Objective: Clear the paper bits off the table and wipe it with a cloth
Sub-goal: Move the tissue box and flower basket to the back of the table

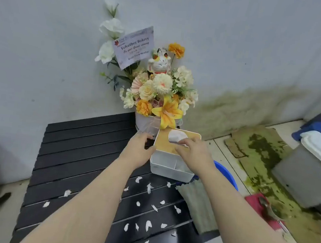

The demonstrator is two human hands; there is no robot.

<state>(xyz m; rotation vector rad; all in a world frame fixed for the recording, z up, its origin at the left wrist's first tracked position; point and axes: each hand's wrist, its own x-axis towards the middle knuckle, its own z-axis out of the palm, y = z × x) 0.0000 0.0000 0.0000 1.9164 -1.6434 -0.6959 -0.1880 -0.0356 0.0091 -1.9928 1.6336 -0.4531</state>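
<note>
Paper bits (148,225) litter table (86,153); card (133,47) reads "Velvetboy Bakery".

table (74,152): black, slatted | at grip: white tissue box (170,169), left hand (138,148) holding its side, right hand (192,151) pinching its tissue (176,136) | beyond grip: flower pot (145,123) | nearer than grip: scattered paper bits (148,225) | nearer-right: green cloth (196,207) at table edge

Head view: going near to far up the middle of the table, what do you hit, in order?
paper bits → white tissue box, left hand holding its side, right hand pinching the tissue on top → flower arrangement → wall
</note>
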